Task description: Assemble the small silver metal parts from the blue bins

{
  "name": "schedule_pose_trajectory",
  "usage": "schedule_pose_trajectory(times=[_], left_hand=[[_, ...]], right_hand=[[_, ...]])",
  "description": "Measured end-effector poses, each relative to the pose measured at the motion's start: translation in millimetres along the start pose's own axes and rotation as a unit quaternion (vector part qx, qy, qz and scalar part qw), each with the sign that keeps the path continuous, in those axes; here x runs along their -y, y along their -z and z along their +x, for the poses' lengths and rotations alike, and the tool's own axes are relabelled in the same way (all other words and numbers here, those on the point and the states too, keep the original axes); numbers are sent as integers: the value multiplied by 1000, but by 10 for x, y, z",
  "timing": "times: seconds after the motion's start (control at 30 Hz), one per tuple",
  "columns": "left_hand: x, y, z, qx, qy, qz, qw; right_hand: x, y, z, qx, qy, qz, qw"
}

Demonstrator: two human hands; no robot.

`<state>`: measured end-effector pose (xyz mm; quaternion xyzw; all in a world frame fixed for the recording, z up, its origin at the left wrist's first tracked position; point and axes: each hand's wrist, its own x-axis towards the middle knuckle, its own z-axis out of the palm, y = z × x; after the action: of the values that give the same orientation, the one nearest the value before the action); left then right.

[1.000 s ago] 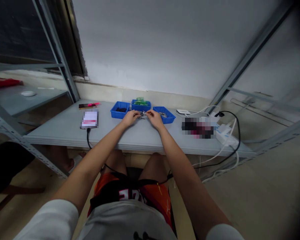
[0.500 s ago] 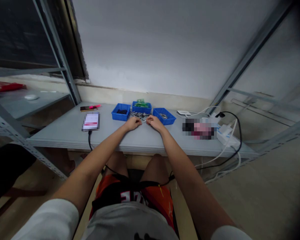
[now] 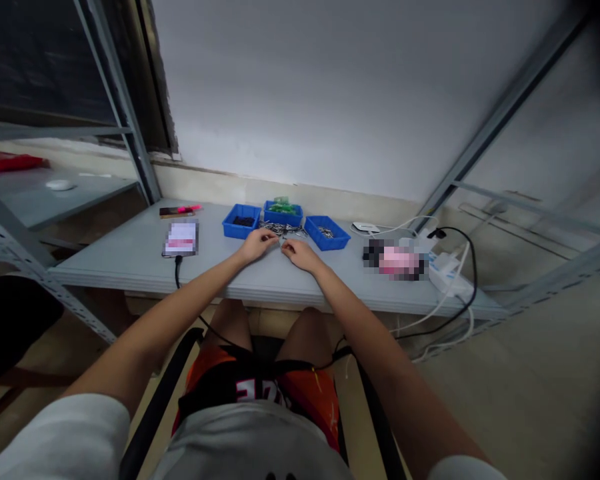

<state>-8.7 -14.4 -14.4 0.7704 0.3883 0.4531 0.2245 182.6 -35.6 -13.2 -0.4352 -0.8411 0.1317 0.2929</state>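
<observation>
My left hand [image 3: 254,245] and my right hand [image 3: 296,254] rest close together on the grey table [image 3: 130,257], fingers curled in a pinch towards each other. What they pinch is too small to make out. Just beyond the fingertips lies a small heap of metal parts [image 3: 283,230]. Three blue trays stand behind it: the left tray [image 3: 241,223] with dark pieces, the middle tray [image 3: 283,212] with green pieces, the right tray [image 3: 327,233] with small metal pieces.
A phone [image 3: 181,239] on a black cable lies at the left, a pink marker [image 3: 181,211] behind it. At the right sit a blurred object [image 3: 394,260], a white power strip [image 3: 447,277] and tangled cables. Metal shelf posts [image 3: 120,107] flank the table.
Both hands have drawn back from the metal heap towards the table's near edge, staying close together. The camera shifted slightly.
</observation>
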Motion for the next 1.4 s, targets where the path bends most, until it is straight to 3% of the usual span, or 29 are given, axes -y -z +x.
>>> schedule_pose_trajectory(times=[0.07, 0.17, 0.57, 0.8, 0.93, 1.17, 1.4], left_hand=[[-29, 0, -19, -24, -13, -5, 1000], [-56, -2, -39, -1, -16, -9, 1000], [-131, -2, -85, 82, -27, 49, 995], [-34, -3, -43, 16, 6, 108, 994], [-28, -10, -33, 40, -7, 138, 990], [-49, -11, -34, 54, -24, 161, 985], [17, -18, -16, 42, -29, 147, 988]], right_hand=[[15, 12, 17, -28, 2, 24, 999], [31, 16, 42, -57, -14, 67, 996], [15, -60, 49, -19, 4, 33, 999], [47, 26, 53, -101, -21, 82, 991], [70, 46, 50, -83, 24, 27, 996], [34, 56, 51, -69, 31, 16, 997], [-43, 86, 82, -127, -2, 22, 992]])
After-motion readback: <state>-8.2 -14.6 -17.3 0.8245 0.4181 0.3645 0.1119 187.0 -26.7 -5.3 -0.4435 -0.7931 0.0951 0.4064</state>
